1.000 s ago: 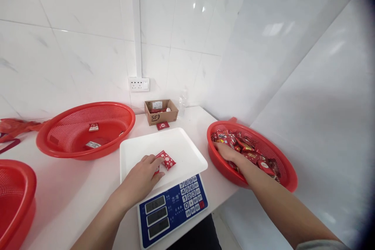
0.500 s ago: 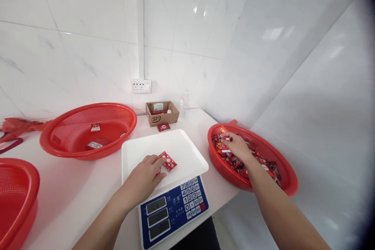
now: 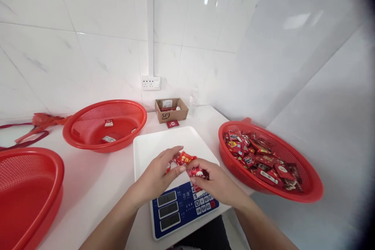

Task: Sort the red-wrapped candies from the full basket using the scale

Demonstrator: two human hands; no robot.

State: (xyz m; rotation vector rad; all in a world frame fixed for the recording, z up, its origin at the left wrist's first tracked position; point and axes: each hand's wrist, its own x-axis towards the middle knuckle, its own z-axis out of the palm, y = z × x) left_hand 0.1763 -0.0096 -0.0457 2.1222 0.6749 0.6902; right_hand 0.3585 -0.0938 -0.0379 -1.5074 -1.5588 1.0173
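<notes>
Where the white tabletop (image 3: 96, 187) runs into the tiled corner, three red baskets stand on it. The left basket (image 3: 35, 203) is nearest, the back basket (image 3: 102, 147) has only a few pieces inside, and the right basket (image 3: 293, 198) is full of small red packets. Between them stands the scale (image 3: 184, 207), and its white tray (image 3: 152, 144) is bare at the back. A small box (image 3: 171, 110) sits behind it by the wall.

Both hands meet over the front edge of the tray. The left hand (image 3: 155, 174) has thumb and forefinger pinched together on one end of a packet (image 3: 184, 159). The right hand (image 3: 218, 183) is closed around a few more packets (image 3: 197, 172) just beside it, above the keypad.

I judge these packets to be very light. The foil looks thin, smooth and crinkly, so it may slip easily, and hard squeezing may crush the filling. The flat sealed ends seem the best place to pinch.
</notes>
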